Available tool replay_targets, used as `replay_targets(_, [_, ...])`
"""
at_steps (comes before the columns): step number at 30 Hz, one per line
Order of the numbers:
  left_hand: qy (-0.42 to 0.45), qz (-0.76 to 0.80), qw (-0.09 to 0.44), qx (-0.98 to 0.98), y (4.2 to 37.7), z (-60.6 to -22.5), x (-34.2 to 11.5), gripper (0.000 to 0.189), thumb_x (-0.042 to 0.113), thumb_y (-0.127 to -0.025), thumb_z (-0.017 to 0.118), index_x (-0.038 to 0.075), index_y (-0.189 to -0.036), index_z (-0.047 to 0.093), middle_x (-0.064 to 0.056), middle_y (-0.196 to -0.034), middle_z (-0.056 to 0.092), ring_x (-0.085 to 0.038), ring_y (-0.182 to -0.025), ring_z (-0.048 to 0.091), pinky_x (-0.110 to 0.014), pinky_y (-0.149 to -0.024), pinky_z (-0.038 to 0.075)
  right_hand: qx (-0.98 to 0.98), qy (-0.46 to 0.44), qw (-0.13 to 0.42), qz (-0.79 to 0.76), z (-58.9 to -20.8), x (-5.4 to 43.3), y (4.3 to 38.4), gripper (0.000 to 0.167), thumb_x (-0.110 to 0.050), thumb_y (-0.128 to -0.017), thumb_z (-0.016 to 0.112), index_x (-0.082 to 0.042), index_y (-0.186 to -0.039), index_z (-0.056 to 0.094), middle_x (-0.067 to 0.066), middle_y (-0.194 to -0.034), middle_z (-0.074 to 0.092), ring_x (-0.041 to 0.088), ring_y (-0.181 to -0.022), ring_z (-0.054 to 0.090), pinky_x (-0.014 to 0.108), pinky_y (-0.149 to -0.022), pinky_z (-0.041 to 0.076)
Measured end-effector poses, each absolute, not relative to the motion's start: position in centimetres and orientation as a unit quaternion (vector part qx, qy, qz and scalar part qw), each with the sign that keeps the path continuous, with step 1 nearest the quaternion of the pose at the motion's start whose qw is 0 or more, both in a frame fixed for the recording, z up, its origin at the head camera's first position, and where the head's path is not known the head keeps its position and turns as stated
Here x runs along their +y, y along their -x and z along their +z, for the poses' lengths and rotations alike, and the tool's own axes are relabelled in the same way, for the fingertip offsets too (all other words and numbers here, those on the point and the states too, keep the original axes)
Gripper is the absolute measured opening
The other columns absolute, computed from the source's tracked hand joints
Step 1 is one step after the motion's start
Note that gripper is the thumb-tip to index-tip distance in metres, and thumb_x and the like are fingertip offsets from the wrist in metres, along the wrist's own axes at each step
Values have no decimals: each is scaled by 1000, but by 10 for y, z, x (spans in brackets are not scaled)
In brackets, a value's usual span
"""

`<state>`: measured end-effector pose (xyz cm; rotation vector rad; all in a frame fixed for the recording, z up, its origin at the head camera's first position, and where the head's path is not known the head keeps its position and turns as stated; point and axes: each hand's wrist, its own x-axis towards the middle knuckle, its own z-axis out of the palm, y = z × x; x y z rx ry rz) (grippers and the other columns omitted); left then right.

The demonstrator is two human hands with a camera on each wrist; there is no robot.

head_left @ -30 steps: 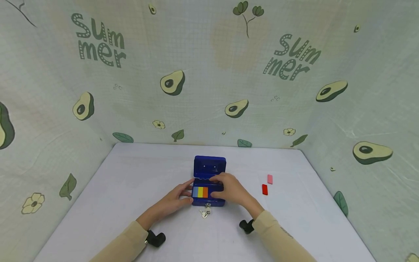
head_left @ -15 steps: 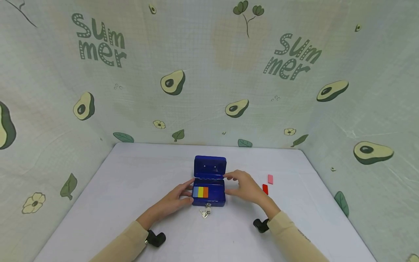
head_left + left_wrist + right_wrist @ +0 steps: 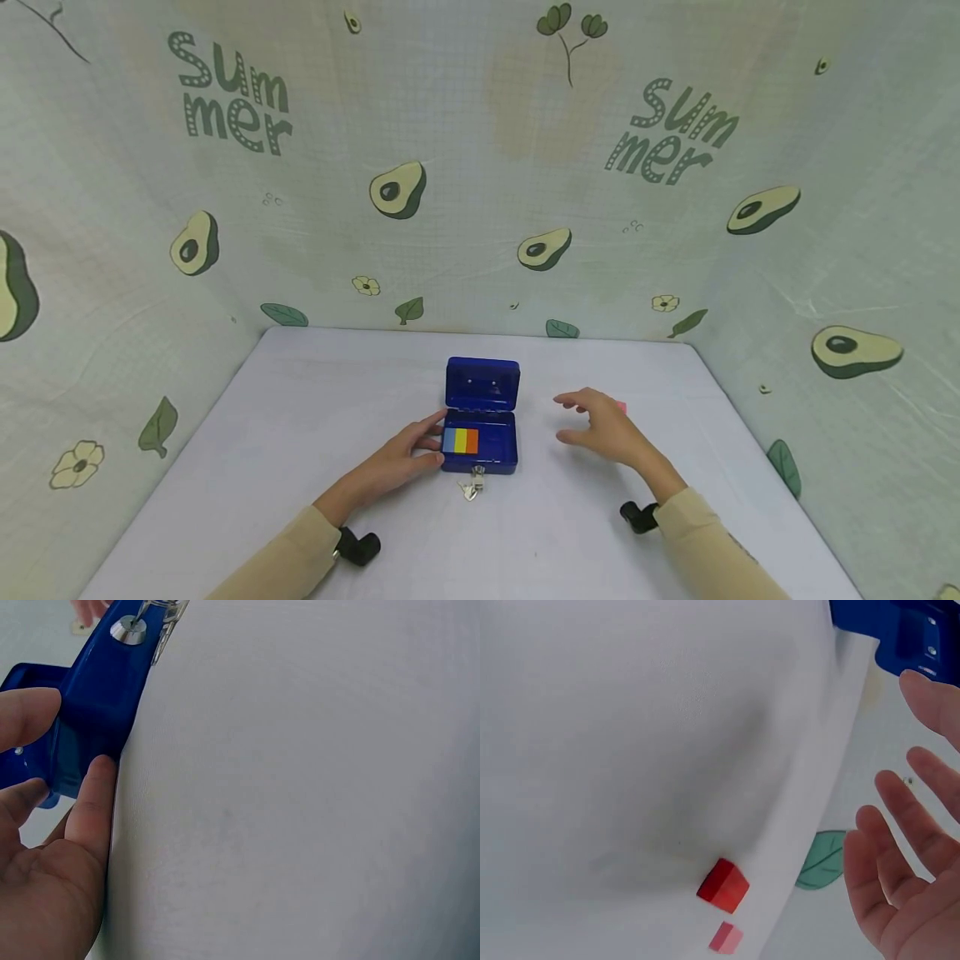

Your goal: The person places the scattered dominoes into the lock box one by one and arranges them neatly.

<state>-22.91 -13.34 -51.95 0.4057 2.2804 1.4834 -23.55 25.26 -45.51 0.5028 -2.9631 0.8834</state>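
Observation:
The dark blue metal box (image 3: 498, 442) stands with its lid (image 3: 482, 375) raised. Light blue (image 3: 449, 440), yellow (image 3: 461, 440) and orange blocks (image 3: 472, 440) lie side by side in its left part. My left hand (image 3: 397, 462) rests its thumb and fingertips against the box's left side, fingers loosely extended. Right of the box hovers my right hand (image 3: 609, 429), holding nothing, thumb and fingers spread apart. In the right wrist view, a red block (image 3: 724, 886) and a smaller-looking pink block (image 3: 726, 938) lie on the white surface; the head view hides the red one behind the hand.
Small keys (image 3: 469, 492) hang from the lock at the box's front. The white tabletop (image 3: 360, 375) ends at a patterned cloth backdrop (image 3: 480, 167) behind and at both sides. A black wrist camera (image 3: 640, 517) sits on the right wrist.
My right hand has drawn out of the box and moved right, toward the red and pink blocks, now covering the red one in the head view. My left hand has stayed at the box.

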Motion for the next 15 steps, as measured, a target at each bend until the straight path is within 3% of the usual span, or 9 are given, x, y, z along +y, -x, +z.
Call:
replay_targets(8, [-145,525,192,816,230,-521,-132,76,42,-102,71,37,-167,32,-4,-159,49,-26,-138,53,-66,-120,36,-951,-151,10,271,-462,284,235,58,-19,-88,89,-6,-140,66,17,-129,68,38,-115,63,48,-91,58])
replay_targets(15, [-144,528,192,815,230,-521,-132,76,40,-103,71,37,-167,32,-5,-159,49,-26,-137,54,-65,-119,37,-953,-148,5,266,-472,304,234,59,-20,-88,89,-5,-140,67,18,-129,68,41,-117,63,58,-98,57])
